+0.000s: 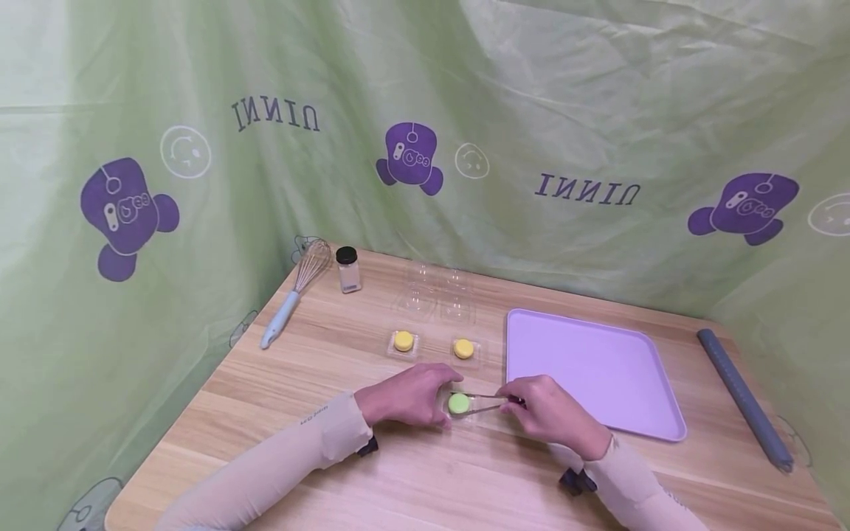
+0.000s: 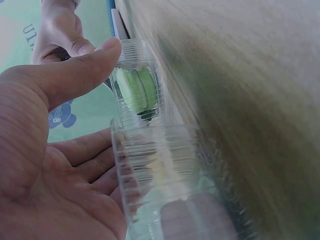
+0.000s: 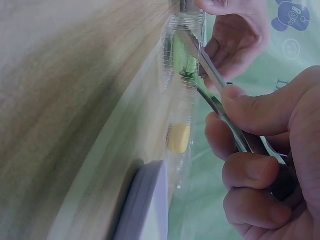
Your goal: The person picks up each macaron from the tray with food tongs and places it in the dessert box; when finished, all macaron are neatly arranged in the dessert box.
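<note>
A green macaron (image 1: 458,403) sits in a small clear plastic box (image 2: 135,50) on the table. My left hand (image 1: 413,396) holds that box, the thumb on its near side and the fingers on the far side. In my right hand (image 1: 554,413) are metal tongs (image 3: 215,75), gripped between thumb and fingers. Their two arms reach into the box on either side of the macaron; whether both tips touch it I cannot tell. Beyond my hands, two yellow macarons, a left one (image 1: 403,341) and a right one (image 1: 463,349), sit in clear plastic holders.
A purple tray (image 1: 591,372) lies right of the holders, close by my right hand. Farther right is a blue rolling pin (image 1: 744,398). Clear plastic lids (image 1: 438,291), a black-capped jar (image 1: 348,270) and a whisk (image 1: 295,295) are toward the back, before a green curtain (image 1: 531,88).
</note>
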`<action>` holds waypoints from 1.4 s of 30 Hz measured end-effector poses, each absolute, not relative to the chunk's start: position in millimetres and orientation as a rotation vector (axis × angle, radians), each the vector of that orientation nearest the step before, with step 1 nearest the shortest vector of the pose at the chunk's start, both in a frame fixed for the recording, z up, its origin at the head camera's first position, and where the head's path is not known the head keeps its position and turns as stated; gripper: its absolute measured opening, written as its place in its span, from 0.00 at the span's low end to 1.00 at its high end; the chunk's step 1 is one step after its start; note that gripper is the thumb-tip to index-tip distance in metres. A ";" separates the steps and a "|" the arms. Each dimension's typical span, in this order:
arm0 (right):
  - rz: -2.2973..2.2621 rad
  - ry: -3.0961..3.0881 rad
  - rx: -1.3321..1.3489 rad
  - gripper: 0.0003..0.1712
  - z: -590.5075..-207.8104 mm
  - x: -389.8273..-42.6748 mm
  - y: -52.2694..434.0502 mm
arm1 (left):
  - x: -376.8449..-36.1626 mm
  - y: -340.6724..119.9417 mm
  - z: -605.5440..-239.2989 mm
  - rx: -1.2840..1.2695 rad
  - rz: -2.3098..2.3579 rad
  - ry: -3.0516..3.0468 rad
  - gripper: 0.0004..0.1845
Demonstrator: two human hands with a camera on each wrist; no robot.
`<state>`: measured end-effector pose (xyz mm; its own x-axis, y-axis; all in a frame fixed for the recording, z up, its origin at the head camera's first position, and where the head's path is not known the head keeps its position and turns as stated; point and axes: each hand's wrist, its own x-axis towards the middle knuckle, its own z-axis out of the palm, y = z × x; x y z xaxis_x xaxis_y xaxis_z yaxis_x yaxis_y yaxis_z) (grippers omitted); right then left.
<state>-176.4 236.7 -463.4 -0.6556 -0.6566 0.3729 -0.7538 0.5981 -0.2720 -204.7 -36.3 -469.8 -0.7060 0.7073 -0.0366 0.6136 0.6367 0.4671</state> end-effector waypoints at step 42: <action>0.682 -2.536 1.048 0.15 -440.2 -163.3 258.5 | -205.9 -35.1 -470.6 1.060 0.617 2.632 0.43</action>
